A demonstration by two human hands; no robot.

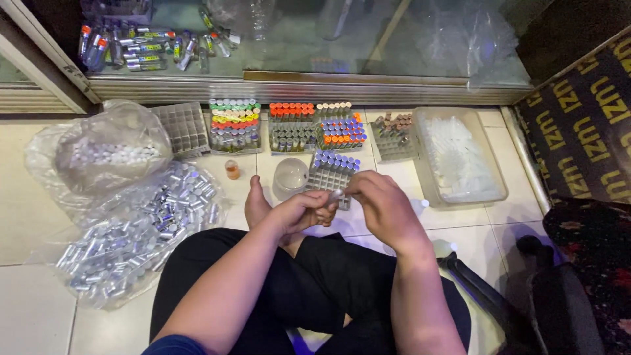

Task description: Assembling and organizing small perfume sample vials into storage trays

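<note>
Small clear tube [336, 194], likely light, slick and breakable, best gripped mid-barrel: pinched between left hand [299, 213] and right hand [384, 205] fingertips, at six o'clock of the grey rack [327, 177].

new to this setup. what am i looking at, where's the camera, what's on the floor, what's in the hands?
There is no machine here: a person sits cross-legged on a tiled floor, working with two bare hands. The single picture comes from a camera worn on their head, looking down.

The left hand and right hand meet over a small clear tube, pinched between them.

In front lie grid racks of capped tubes: one with green, yellow and red caps, one with orange and grey caps, one with blue caps, and an empty rack. A clear tray of clear tubes sits to the right. To the left, plastic bags of small silvery tubes. A clear dome-shaped lid and a tiny orange vial are nearby.
</note>
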